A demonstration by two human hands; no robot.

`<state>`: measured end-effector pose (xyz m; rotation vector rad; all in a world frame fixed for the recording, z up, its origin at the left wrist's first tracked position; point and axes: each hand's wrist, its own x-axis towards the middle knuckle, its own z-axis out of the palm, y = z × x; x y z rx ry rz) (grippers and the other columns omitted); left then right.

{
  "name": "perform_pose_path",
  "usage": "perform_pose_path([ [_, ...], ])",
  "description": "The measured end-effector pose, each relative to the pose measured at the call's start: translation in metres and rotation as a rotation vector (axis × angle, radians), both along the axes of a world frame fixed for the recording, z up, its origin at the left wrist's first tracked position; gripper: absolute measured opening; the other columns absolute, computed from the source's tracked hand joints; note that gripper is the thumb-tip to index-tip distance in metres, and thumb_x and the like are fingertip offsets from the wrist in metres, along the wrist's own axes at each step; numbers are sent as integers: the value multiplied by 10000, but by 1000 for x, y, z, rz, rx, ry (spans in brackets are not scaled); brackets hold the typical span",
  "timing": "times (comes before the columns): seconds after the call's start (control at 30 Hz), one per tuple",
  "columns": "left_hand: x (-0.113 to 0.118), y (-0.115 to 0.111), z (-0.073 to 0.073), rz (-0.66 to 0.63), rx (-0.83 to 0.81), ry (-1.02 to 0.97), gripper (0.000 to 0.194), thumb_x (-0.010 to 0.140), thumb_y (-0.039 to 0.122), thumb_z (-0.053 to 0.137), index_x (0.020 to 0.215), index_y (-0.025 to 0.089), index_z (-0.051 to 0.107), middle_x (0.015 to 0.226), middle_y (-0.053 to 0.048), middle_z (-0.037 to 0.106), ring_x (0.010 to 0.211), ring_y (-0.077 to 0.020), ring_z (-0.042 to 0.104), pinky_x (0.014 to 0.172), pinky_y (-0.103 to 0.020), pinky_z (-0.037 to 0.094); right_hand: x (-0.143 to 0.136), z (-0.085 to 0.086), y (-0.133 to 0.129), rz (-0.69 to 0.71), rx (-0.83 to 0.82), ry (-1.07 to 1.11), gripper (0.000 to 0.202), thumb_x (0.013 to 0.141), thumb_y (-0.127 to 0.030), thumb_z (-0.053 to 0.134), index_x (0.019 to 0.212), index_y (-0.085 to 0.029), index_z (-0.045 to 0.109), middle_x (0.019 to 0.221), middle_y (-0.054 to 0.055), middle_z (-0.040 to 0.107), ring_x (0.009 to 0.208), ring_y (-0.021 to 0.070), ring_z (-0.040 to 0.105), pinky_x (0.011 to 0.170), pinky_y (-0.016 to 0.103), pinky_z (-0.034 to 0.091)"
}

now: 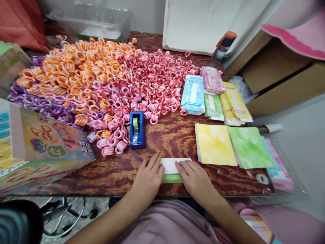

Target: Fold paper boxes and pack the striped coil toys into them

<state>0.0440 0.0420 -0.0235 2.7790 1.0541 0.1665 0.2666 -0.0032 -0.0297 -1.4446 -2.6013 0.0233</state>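
A folded card (170, 165), white on top with a green strip (170, 178) along its near side, lies on the table in front of me. My left hand (149, 173) grips its left end, fingers pointing forward and thumb along the card. At the right end, my right hand (195, 176) has its fingers bent over the card's edge. Just beyond my left hand stands a blue tape dispenser (142, 130) with a roll of clear tape. Stacks of yellow cards (215, 144) and green cards (250, 147) lie to the right of my right hand.
A large heap of striped coil rings (152, 76) covers the back left. A printed display box (58, 142) stands at left. Blue packaging cards (193, 93), pink cards (212, 79) and yellow cards (236, 101) are stacked at back right, near an orange-capped marker (224, 44). Cardboard boxes (286, 84) stand right.
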Motion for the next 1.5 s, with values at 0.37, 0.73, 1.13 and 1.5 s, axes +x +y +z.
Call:
perform_pose_path([
  [0.37, 11, 14, 23, 86, -202, 111, 172, 954, 51, 555, 959, 138, 704, 980, -131, 726, 930, -290, 699, 780, -395, 577, -1, 22, 20, -101, -188, 128, 286, 900, 34, 506, 970, -108, 745, 890, 114, 648, 888, 264, 552, 835, 385, 502],
  [0.73, 15, 45, 37, 183, -318, 158, 138, 965, 110, 592, 966, 161, 720, 1071, -107, 760, 1047, -260, 713, 853, -344, 570, 9, 29, 67, -168, -461, 150, 195, 963, -85, 655, 800, -184, 694, 820, 11, 680, 813, 163, 670, 710, 249, 443],
  [1.13, 22, 57, 37, 165, -283, 155, 172, 961, 97, 560, 970, 142, 726, 1026, -134, 765, 1033, -281, 718, 856, -359, 545, 8, 20, 57, -161, -295, 87, 195, 1001, -99, 579, 841, -168, 669, 867, 70, 663, 833, 222, 608, 737, 320, 402],
  [1.5, 19, 39, 24, 151, -218, 135, 243, 899, 2, 521, 967, 153, 699, 1012, -117, 726, 999, -284, 671, 820, -384, 535, 4, 9, 37, -110, -102, 98, 244, 992, -57, 529, 825, -168, 670, 813, 70, 597, 801, 240, 502, 732, 361, 360],
])
